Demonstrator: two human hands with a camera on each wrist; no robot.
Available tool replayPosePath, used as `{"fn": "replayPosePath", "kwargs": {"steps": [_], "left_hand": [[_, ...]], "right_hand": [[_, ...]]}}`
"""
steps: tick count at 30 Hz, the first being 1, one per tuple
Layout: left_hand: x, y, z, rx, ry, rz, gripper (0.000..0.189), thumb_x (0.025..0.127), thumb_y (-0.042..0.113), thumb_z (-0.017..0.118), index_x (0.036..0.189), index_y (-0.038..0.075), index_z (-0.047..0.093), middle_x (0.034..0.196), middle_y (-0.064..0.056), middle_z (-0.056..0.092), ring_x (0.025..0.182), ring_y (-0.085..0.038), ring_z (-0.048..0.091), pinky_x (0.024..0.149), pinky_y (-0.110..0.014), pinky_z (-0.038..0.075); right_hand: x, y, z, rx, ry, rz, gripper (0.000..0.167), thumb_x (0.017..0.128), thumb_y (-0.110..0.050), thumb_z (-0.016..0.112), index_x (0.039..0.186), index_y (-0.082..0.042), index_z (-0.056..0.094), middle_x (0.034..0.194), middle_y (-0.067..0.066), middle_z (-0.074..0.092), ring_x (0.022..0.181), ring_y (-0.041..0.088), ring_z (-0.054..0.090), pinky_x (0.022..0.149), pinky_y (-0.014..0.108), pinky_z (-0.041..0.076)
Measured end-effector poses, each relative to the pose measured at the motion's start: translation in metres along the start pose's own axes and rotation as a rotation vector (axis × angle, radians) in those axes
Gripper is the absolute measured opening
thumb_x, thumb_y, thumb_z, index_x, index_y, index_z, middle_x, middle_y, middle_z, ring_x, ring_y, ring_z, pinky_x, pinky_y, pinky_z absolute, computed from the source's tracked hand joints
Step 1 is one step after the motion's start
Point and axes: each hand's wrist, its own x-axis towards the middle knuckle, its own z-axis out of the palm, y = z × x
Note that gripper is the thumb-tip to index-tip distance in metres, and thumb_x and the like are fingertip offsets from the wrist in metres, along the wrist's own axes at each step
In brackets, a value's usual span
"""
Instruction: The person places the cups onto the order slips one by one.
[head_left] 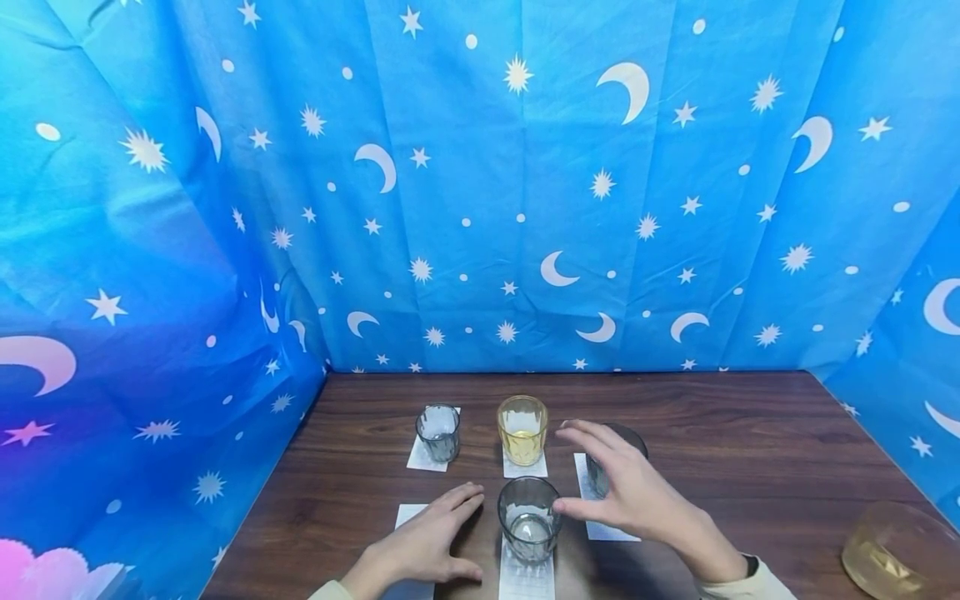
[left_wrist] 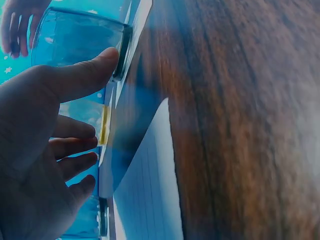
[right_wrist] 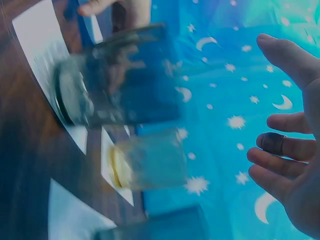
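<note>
A grey-tinted glass (head_left: 529, 523) stands upright near the front of the table, between the two hands. My left hand (head_left: 426, 537) is left of it, low over a white paper slip (head_left: 408, 512), its fingers loosely extended and holding nothing. In the left wrist view the thumb overlaps the glass. To the right, my right hand (head_left: 641, 492) hovers with thumb and fingers spread apart, nothing between them. It partly hides another dark grey glass (head_left: 632, 437) on a paper slip (head_left: 611, 531). A dark ring (right_wrist: 272, 144) circles one right finger.
Farther back, an amber glass (head_left: 522, 432) and a smaller grey glass (head_left: 438, 433) stand on paper slips. A large amber glass vessel (head_left: 888, 554) sits at the right front edge. Blue moon-and-star cloth (head_left: 480, 167) hangs behind and beside the wooden table (head_left: 750, 433).
</note>
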Motion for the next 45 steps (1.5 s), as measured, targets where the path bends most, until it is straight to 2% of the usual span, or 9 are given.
{"fn": "replayPosePath", "kwargs": {"steps": [3, 6, 9, 11, 19, 27, 34, 40, 45], "left_hand": [[-0.003, -0.002, -0.002, -0.012, 0.007, -0.013, 0.094, 0.077, 0.059, 0.074, 0.141, -0.003, 0.046, 0.149, -0.015, 0.043, 0.138, -0.033, 0.041, 0.110, -0.043, 0.041], [-0.006, -0.003, -0.005, -0.029, 0.013, -0.022, 0.094, 0.077, 0.059, 0.074, 0.141, -0.003, 0.046, 0.149, -0.015, 0.044, 0.138, -0.033, 0.041, 0.109, -0.043, 0.041], [-0.009, -0.005, -0.006, -0.044, 0.015, -0.028, 0.094, 0.077, 0.060, 0.073, 0.141, -0.004, 0.046, 0.149, -0.016, 0.044, 0.138, -0.034, 0.040, 0.108, -0.045, 0.042], [-0.011, -0.006, -0.007, -0.054, 0.013, -0.033, 0.095, 0.077, 0.060, 0.073, 0.141, -0.004, 0.045, 0.149, -0.016, 0.043, 0.138, -0.034, 0.040, 0.108, -0.046, 0.043], [-0.018, -0.012, -0.009, -0.106, 0.000, -0.116, 0.095, 0.076, 0.057, 0.075, 0.143, -0.003, 0.044, 0.151, -0.014, 0.041, 0.140, -0.033, 0.038, 0.108, -0.048, 0.042], [-0.026, -0.023, -0.011, -0.121, -0.002, -0.158, 0.094, 0.076, 0.053, 0.077, 0.143, -0.003, 0.043, 0.153, -0.015, 0.039, 0.141, -0.034, 0.036, 0.110, -0.050, 0.038], [-0.033, -0.029, -0.014, -0.143, -0.025, -0.209, 0.095, 0.077, 0.055, 0.075, 0.145, -0.001, 0.041, 0.154, -0.014, 0.036, 0.141, -0.033, 0.035, 0.110, -0.051, 0.038], [-0.042, -0.031, -0.014, -0.140, -0.010, -0.220, 0.094, 0.076, 0.051, 0.078, 0.144, -0.003, 0.042, 0.153, -0.015, 0.038, 0.139, -0.034, 0.039, 0.109, -0.051, 0.039], [-0.046, -0.034, -0.013, -0.165, -0.017, -0.257, 0.096, 0.076, 0.054, 0.077, 0.145, -0.001, 0.041, 0.154, -0.014, 0.037, 0.139, -0.034, 0.040, 0.108, -0.052, 0.039]], "right_hand": [[-0.003, 0.008, -0.012, -0.025, 0.042, 0.001, 0.076, 0.068, -0.051, 0.084, 0.131, -0.016, 0.058, 0.130, 0.008, 0.059, 0.117, 0.027, 0.059, 0.090, 0.048, 0.054], [-0.007, 0.016, -0.023, -0.044, 0.077, 0.024, 0.078, 0.065, -0.045, 0.088, 0.131, -0.016, 0.058, 0.130, 0.006, 0.059, 0.118, 0.025, 0.058, 0.098, 0.030, 0.050], [-0.012, 0.022, -0.032, -0.053, 0.107, 0.058, 0.081, 0.063, -0.042, 0.090, 0.133, -0.018, 0.058, 0.131, 0.007, 0.059, 0.118, 0.024, 0.057, 0.102, 0.008, 0.034], [-0.015, 0.026, -0.037, -0.056, 0.124, 0.076, 0.083, 0.061, -0.040, 0.091, 0.134, -0.019, 0.057, 0.131, 0.008, 0.059, 0.119, 0.025, 0.056, 0.101, 0.002, 0.026], [-0.027, 0.035, -0.053, -0.098, 0.152, 0.167, 0.084, 0.061, -0.038, 0.092, 0.135, -0.019, 0.057, 0.132, 0.010, 0.059, 0.119, 0.030, 0.055, 0.099, -0.001, 0.020], [-0.032, 0.043, -0.066, -0.129, 0.180, 0.195, 0.086, 0.060, -0.035, 0.092, 0.137, -0.018, 0.055, 0.133, 0.011, 0.058, 0.118, 0.033, 0.054, 0.098, -0.003, 0.017], [-0.036, 0.051, -0.078, -0.143, 0.245, 0.174, 0.089, 0.056, -0.030, 0.094, 0.135, -0.015, 0.057, 0.130, 0.015, 0.059, 0.124, 0.014, 0.051, 0.099, -0.003, 0.020], [-0.043, 0.060, -0.090, -0.162, 0.291, 0.190, 0.086, 0.056, -0.025, 0.093, 0.134, -0.013, 0.058, 0.129, 0.018, 0.059, 0.129, -0.010, 0.037, 0.100, -0.002, 0.020], [-0.050, 0.065, -0.097, -0.179, 0.326, 0.225, 0.084, 0.057, -0.024, 0.093, 0.133, -0.014, 0.059, 0.129, 0.021, 0.059, 0.128, -0.014, 0.033, 0.099, -0.001, 0.019]]}}
